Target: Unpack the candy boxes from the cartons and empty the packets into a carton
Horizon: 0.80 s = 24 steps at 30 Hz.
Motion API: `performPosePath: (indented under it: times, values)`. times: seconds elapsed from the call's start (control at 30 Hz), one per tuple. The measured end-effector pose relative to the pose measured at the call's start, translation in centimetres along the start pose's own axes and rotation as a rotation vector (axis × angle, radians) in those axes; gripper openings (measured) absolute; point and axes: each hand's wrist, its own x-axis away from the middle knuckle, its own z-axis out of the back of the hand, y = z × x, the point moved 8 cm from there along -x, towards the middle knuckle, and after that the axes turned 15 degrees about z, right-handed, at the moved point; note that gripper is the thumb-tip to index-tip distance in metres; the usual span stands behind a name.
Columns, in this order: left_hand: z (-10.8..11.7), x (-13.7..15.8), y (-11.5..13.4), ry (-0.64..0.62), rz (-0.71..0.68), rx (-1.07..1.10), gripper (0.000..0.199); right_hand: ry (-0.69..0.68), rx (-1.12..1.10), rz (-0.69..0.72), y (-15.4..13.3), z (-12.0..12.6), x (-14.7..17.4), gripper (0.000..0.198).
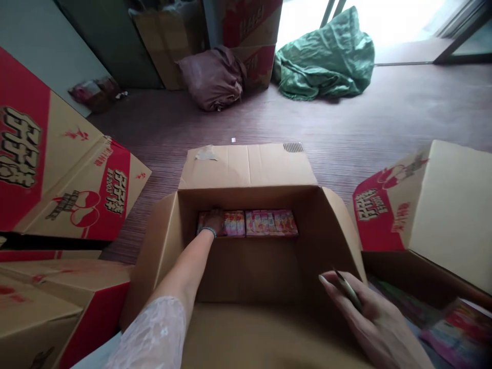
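A large open cardboard box (pixel 249 266) stands in front of me. Two colourful retail packs lie side by side against its far wall: a left pack (pixel 234 223) and a right pack (pixel 271 223). My left hand (pixel 215 221) reaches deep into the box and rests on the left pack. Its fingers are in shadow and too blurred to make out. Over the box's right side is my right hand (pixel 374 315), closed around a slim pointed tool (pixel 349 292) with a pale greenish body and dark tip. Its exact kind is unclear.
Printed red-and-tan cartons stand at left (pixel 92 200) and lower left (pixel 46 307). An open carton (pixel 388 205) at right has colourful packs (pixel 461 328) beneath its flap. Beyond are a brown sack (pixel 213 77), a green sack (pixel 326 59) and stacked boxes (pixel 251 61) on the floor.
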Motion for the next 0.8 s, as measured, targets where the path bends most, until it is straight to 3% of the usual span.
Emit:
performPosePath:
  times: [0.1, 0.2, 0.3, 0.4, 0.47, 0.53, 0.63, 0.7, 0.8]
  values:
    - [-1.9, -1.4, 0.0, -0.004, 0.003, 0.012, 0.096, -0.032, 0.025, -0.006, 0.5, -0.8, -0.2, 0.041]
    - [-2.5, -1.4, -0.1, -0.006, 0.009, 0.018, 0.096, -0.05, 0.034, -0.001, 0.3, -1.4, -0.4, 0.041]
    - [-2.6, 0.4, -0.4, -0.047, -0.013, 0.011, 0.088, -0.06, 0.053, 0.006, -0.1, -1.7, -0.3, 0.043]
    - [-3.0, 3.9, -0.9, -0.122, -0.104, 0.014, 0.064, -0.067, 0.07, 0.03, -0.6, -1.9, 0.0, 0.043]
    - [-3.5, 6.5, -1.6, -0.148, -0.175, 0.025, 0.06, -0.075, 0.073, 0.047, -0.9, -1.9, 0.2, 0.042]
    - [-4.5, 8.5, -3.0, -0.175, -0.128, 0.026, 0.084, -0.085, 0.072, 0.065, -1.1, -1.9, 0.3, 0.041]
    - [-6.6, 10.8, -5.3, -0.256, 0.078, -0.007, 0.119, -0.081, 0.069, 0.089, -1.4, -1.7, 0.4, 0.037]
    - [-7.1, 12.2, -5.4, -0.276, 0.148, -0.024, 0.11, -0.07, 0.068, 0.08, -1.3, -1.4, 0.4, 0.035]
    - [-4.9, 13.9, -4.1, -0.197, 0.17, -0.008, 0.081, -0.053, 0.081, 0.043, -1.0, -0.9, 0.4, 0.037]
